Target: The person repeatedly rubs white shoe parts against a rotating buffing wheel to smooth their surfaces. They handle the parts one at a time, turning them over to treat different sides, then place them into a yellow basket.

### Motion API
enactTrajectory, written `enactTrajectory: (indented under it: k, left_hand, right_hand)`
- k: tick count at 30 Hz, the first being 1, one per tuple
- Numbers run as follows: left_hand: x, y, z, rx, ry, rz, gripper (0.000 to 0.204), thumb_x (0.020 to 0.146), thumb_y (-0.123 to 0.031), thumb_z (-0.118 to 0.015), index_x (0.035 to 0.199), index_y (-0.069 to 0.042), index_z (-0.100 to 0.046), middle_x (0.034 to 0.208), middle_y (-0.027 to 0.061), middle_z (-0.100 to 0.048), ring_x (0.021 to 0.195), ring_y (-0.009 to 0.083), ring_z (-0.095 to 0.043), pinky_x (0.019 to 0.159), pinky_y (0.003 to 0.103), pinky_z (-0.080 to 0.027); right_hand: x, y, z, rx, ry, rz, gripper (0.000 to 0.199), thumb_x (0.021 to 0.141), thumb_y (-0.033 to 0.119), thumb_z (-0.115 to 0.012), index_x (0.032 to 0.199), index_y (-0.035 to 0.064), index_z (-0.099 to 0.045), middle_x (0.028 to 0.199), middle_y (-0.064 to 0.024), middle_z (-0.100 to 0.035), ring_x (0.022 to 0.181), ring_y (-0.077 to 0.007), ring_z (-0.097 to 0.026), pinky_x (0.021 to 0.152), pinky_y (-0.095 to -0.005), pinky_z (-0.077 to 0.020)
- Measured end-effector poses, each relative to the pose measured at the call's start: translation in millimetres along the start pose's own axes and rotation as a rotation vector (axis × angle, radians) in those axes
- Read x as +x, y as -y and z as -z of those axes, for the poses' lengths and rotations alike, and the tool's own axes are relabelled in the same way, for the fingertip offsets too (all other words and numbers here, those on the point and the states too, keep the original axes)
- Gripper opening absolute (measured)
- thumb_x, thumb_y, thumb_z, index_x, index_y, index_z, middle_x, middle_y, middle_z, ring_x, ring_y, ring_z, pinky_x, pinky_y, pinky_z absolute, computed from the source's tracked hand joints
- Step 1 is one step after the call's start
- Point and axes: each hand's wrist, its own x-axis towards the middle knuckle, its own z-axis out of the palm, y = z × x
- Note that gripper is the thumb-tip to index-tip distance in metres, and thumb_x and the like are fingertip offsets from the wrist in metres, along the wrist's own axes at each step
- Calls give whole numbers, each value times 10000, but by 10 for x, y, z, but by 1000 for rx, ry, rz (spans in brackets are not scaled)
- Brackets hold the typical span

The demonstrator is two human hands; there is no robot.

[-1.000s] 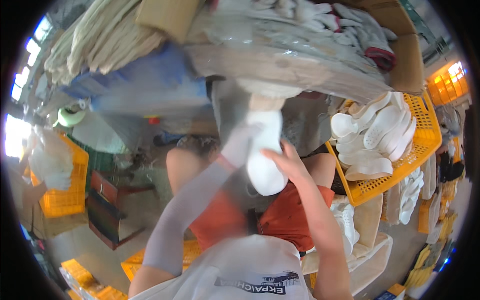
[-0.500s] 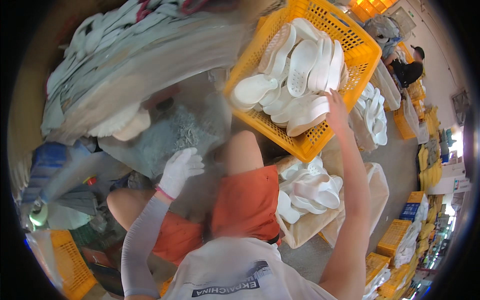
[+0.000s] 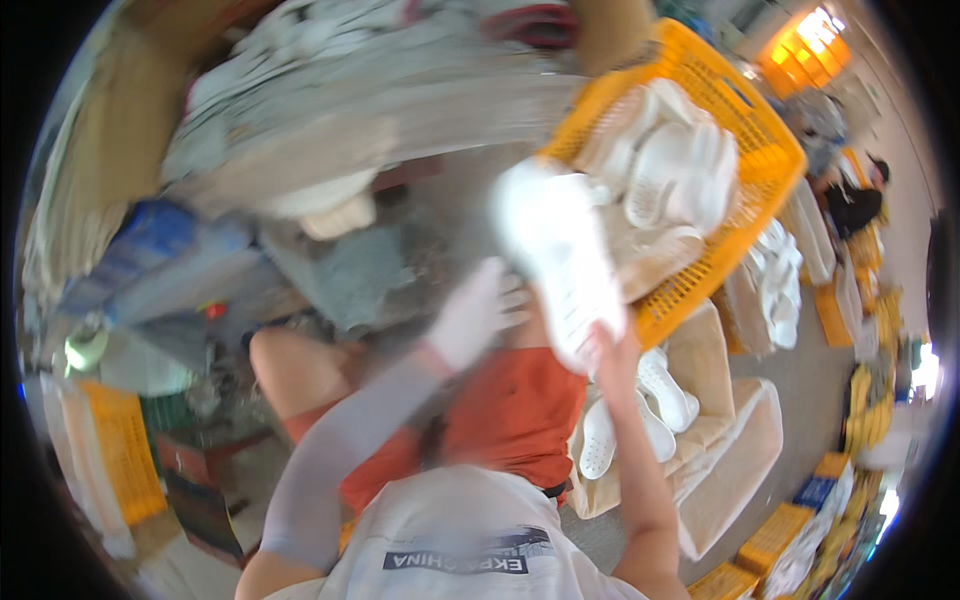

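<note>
**Workstation check: white shoe held up between both hands**

The setting is a crowded work floor, blurred by head movement. A grey concrete floor [image 3: 360, 270] shows ahead of my knees. Stacked pale material in clear wrapping [image 3: 330, 110] fills the upper left. Yellow crates stand around the edges, one at the far left [image 3: 120, 450].

Directly ahead and to my right sits a large yellow plastic crate [image 3: 770, 170], tilted in view and loaded with white moulded shoes [image 3: 670, 170]. Below it, just beside my right leg, an open cardboard box [image 3: 740, 470] holds more white shoes [image 3: 650, 400] of the same kind. Another person in dark clothing [image 3: 855, 205] is at the far right, well apart from me.

My right hand [image 3: 600, 350], bare, is raised and clenched on the lower end of a single white shoe [image 3: 555, 255]. The shoe stands roughly upright, sole side toward me, in front of the crate's near corner and above my lap. The grip is partly smeared by blur, but the fingers wrap the shoe's end.

My left hand [image 3: 475, 310] wears a white glove with a grey sleeve over the forearm. It sits just beside the shoe's left edge, fingers spread toward it. Whether they touch or grasp the shoe, I cannot tell.

I am seated, in orange shorts [image 3: 510, 410] and a white shirt.
</note>
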Motion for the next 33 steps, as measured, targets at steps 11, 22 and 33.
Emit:
enactTrajectory:
  k: [11,22,33]
  left_hand:
    - [1152,-905,1262,287,-54,-736,338,1064,-265,-543,1288,-33,-644,1180,99,-708,1057,249,-686,932,377,-557]
    - [-196,-1382,912,1491,-593,-558,393,1029,-394,-573,1257,-94,-686,1091,153,-735,987,249,-709,834,377,-553]
    - [857,-1029,1136,1701,-745,-723,352,944,-340,-613,1223,-140,-688,1153,120,-737,1050,334,-712,853,450,-582]
  right_hand:
    - [551,983,-1978,79,-35,307,676,832,137,-678,1450,-61,-486,1204,-211,-686,1018,-320,-714,899,-435,-578]
    - [1165,1144,-2538,-97,239,125,500,839,221,-687,1213,-87,-565,1031,-260,-715,1100,-412,-706,947,-467,-534]
    - [223,1049,-1736,5,84,323,498,929,48,-581,1417,-23,-516,1041,-204,-702,776,-256,-647,768,-371,-537]
